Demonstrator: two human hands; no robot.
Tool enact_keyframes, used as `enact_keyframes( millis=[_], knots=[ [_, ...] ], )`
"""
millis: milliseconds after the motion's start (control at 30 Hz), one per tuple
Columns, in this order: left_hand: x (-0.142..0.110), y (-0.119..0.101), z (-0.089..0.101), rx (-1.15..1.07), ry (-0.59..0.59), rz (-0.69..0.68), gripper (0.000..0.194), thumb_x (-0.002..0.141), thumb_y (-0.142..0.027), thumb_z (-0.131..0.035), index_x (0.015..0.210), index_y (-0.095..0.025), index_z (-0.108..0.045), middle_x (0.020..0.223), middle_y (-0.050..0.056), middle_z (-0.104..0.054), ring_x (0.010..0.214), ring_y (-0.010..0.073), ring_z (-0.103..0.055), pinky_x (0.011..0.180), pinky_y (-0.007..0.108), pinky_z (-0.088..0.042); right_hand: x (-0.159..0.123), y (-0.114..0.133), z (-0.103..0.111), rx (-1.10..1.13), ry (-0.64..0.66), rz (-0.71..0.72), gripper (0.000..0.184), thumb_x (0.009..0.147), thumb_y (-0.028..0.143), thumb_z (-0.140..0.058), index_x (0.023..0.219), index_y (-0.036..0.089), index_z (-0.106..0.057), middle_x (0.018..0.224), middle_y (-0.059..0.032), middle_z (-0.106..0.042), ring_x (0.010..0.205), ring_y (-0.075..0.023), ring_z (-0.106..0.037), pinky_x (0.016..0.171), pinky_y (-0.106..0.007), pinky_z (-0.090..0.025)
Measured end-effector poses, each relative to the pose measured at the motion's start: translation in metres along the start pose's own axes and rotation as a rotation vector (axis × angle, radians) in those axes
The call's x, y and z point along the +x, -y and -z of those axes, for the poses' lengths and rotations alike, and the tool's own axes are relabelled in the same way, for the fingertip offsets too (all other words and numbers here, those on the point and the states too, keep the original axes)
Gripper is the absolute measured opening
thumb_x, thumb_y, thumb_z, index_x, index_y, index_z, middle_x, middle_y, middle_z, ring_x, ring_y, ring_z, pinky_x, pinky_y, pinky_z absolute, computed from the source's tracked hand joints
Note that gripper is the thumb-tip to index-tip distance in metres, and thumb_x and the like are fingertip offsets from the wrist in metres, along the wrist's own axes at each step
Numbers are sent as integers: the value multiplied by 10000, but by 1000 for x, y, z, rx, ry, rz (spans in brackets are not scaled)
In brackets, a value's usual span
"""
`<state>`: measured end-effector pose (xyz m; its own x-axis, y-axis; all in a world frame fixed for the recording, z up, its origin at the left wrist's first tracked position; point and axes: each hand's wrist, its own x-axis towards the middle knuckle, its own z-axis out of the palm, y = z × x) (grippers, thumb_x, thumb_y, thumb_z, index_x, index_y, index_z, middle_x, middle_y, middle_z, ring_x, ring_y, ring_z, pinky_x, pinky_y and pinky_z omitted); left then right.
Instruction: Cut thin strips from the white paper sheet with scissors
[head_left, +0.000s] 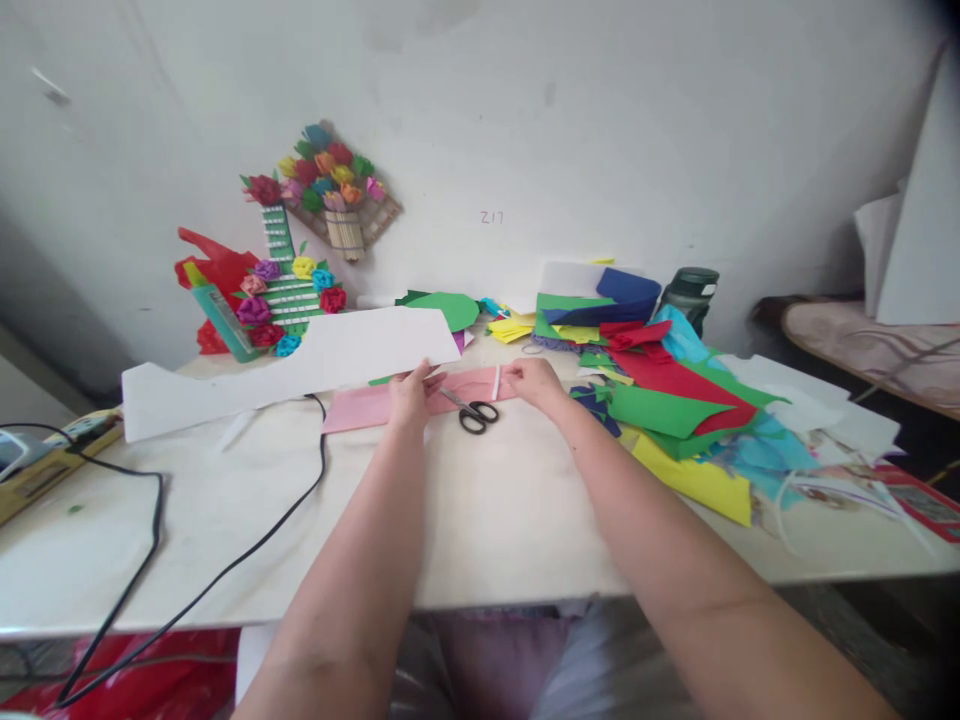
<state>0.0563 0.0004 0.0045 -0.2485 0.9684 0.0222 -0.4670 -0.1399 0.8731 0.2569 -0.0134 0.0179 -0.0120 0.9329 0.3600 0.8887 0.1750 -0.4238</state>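
A long pink paper strip (360, 406) lies across the white table (480, 520) in front of me. My left hand (410, 392) presses on the strip near its middle, fingers curled over its far edge. My right hand (534, 381) grips the strip's right end, with a small white sliver (496, 379) standing beside its fingertips. Black-handled scissors (471, 411) lie on the strip between the two hands, touched by neither.
A large white sheet (285, 368) lies behind the strip. Loose coloured papers (675, 405) are heaped at the right. A paper-flower craft (285, 290) and a flower basket (339, 190) stand at the wall. A black cable (225, 565) crosses the left side. A dark jar (690, 292) stands at the back.
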Motion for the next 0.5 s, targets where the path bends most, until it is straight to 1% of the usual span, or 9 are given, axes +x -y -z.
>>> enact_keyframes(
  millis=[67,167,233,300,367,433,500],
  knots=[
    [0,0,0,2,2,2,155,702,-193,-614,818,-100,-570,752,87,-648,588,157,-644,499,204,-478,-5,8,0,-96,75,-22,262,756,319,-482,799,176,-698,828,-74,-692,788,-178,-614,665,-241,-423],
    [-1,-1,-1,13,5,1,140,698,-183,-617,805,-102,-576,738,82,-647,583,157,-643,499,206,-477,-10,20,-5,-203,169,-98,419,737,515,-475,856,174,-689,912,-112,-683,859,-218,-614,684,-272,-426],
    [-3,-2,-1,17,3,2,131,706,-177,-607,810,-103,-579,728,78,-647,574,156,-641,496,207,-473,-11,25,-8,-251,208,-140,483,709,560,-488,901,163,-682,968,-136,-670,909,-242,-608,710,-292,-428],
    [-4,-2,-2,15,4,2,125,711,-172,-602,811,-101,-578,726,78,-647,571,156,-640,499,210,-471,-10,26,-10,-271,241,-159,473,684,539,-525,924,161,-679,987,-139,-666,925,-250,-606,720,-298,-429],
    [-4,-2,-2,13,2,3,125,713,-174,-604,808,-99,-575,736,84,-650,576,159,-641,510,215,-472,-10,26,-9,-275,259,-158,410,676,478,-553,912,169,-683,978,-127,-671,920,-245,-609,714,-289,-429],
    [-3,-2,-2,7,5,-2,140,719,-191,-607,820,-101,-572,758,93,-656,593,164,-645,528,224,-476,-9,26,-6,-272,234,-150,325,690,395,-549,888,179,-687,959,-112,-677,906,-233,-613,698,-275,-427],
    [-2,-1,-1,-17,10,-11,173,735,-228,-603,854,-109,-565,779,100,-662,612,170,-649,546,237,-481,-10,26,-3,-270,165,-120,267,703,317,-529,879,190,-685,931,-98,-683,884,-223,-617,679,-266,-421]
  ],
)
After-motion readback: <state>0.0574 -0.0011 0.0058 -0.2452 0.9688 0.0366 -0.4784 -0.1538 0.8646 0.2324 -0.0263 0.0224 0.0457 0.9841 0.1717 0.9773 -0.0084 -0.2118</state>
